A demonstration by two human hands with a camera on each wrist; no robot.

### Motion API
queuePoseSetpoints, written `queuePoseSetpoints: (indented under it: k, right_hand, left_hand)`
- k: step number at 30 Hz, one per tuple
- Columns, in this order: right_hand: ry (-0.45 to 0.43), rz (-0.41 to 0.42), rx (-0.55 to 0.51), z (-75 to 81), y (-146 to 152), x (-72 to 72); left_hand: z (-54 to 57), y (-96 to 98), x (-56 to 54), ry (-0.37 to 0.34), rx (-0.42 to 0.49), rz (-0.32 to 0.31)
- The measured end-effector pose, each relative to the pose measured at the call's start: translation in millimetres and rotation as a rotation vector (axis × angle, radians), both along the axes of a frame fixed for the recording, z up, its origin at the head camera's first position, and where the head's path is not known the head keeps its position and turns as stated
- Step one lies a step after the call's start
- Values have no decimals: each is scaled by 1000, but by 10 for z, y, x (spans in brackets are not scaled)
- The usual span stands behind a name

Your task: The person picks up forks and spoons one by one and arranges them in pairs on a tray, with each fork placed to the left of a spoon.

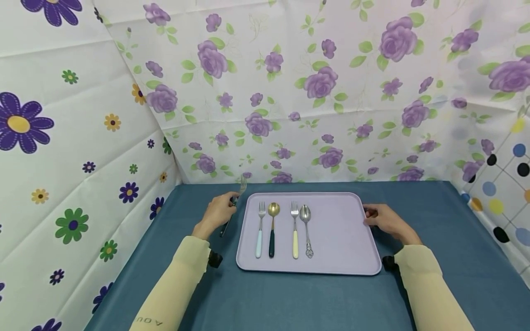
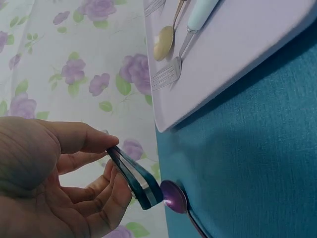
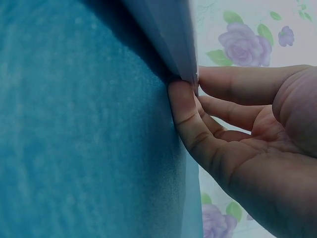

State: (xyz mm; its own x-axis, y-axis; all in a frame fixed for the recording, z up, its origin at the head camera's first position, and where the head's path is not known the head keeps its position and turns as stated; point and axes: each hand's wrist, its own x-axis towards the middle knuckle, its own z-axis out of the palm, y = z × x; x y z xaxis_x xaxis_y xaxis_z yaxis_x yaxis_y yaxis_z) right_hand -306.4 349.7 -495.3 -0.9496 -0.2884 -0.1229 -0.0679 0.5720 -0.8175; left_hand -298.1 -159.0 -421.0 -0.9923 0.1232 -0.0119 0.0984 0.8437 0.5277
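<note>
My left hand [image 1: 218,212] pinches a fork with a dark green and silver handle [image 2: 136,179], its tines [image 1: 243,183] pointing away, just left of a pale purple tray [image 1: 331,234]. Beneath that hand a spoon [image 2: 174,197] lies on the cloth, its dark handle [image 1: 224,228] toward me. The right hand [image 1: 387,219] grips the tray's right edge between thumb and fingers. On the tray lie, left to right, a light blue-handled fork [image 1: 259,236], a gold spoon with dark green handle [image 1: 272,230], a yellow-handled fork [image 1: 295,239] and a silver spoon [image 1: 306,225] with ornate handle.
A blue cloth [image 1: 306,301] covers the table. Behind it hangs a flowered curtain [image 1: 290,115], with patterned sheets at the left [image 1: 83,184] and the right. The silver spoon lies left of a bare part of the tray.
</note>
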Motion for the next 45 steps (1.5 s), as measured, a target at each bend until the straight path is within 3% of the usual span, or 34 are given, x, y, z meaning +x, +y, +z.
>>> queuePoseSetpoints:
  k: [8,19,27,35,45]
  right_hand:
    - [7,4,5,10,-32,-7]
    - [3,3,16,28,-31,2]
    - [7,2,17,14,-39,-2]
    - [8,-4,19,9,-38,9]
    - [-9,-7,10,42,-21,43]
  left_hand:
    - [-22,54,7,-4,-19,6]
    - [-13,267,16,8,-9,-14]
    - [33,422,36,29,42,-56]
    - [46,506,17,28,8,-69]
    - [21,635,15,15,53,-109]
